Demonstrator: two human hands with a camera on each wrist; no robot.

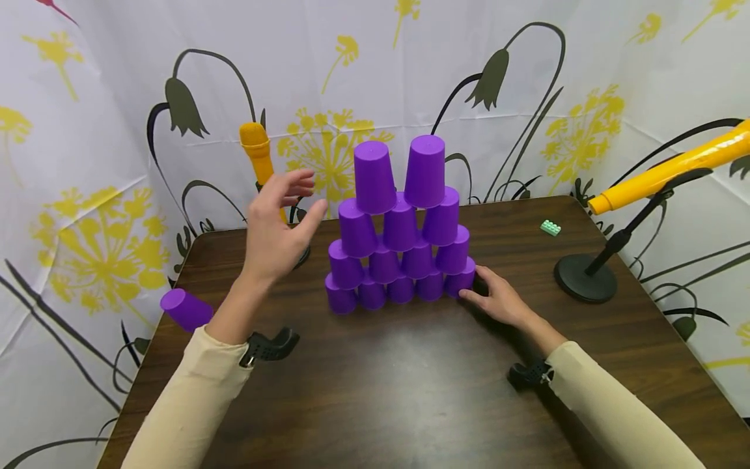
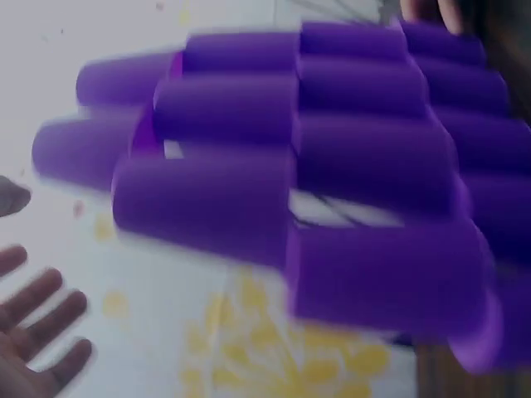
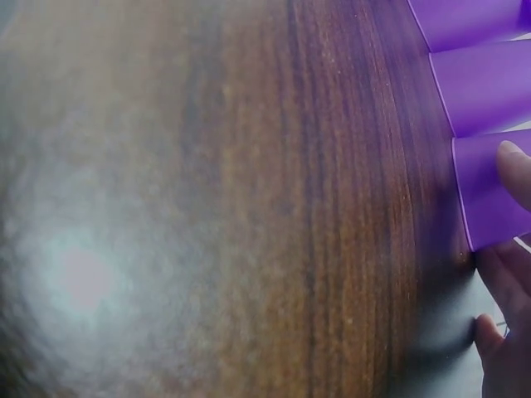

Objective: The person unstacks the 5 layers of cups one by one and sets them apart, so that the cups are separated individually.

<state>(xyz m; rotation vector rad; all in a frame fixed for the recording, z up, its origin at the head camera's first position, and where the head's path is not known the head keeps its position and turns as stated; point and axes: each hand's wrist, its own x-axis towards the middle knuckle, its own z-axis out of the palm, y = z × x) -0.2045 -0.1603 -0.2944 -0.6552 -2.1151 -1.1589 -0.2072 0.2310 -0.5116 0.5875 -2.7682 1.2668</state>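
Purple cups (image 1: 401,260) stand upside down in a stacked pyramid of several rows, with two cups (image 1: 375,176) on top. To the left of the upper rows, my left hand (image 1: 278,221) is raised with fingers spread loosely, apart from the cups and holding nothing. The left wrist view shows its fingers (image 2: 50,319) beside the stack, blurred. At the bottom right corner, my right hand (image 1: 498,296) grips the end cup (image 1: 460,279), its thumb on the front and its fingers round the side. That cup (image 3: 489,195) also shows in the right wrist view.
Another purple cup (image 1: 186,309) lies tilted at the table's left edge, partly behind the left forearm. A yellow microphone (image 1: 256,146) stands behind the left hand. At the right are a yellow tube (image 1: 668,170) on a black stand (image 1: 586,277) and a mint-green toy brick (image 1: 550,227).
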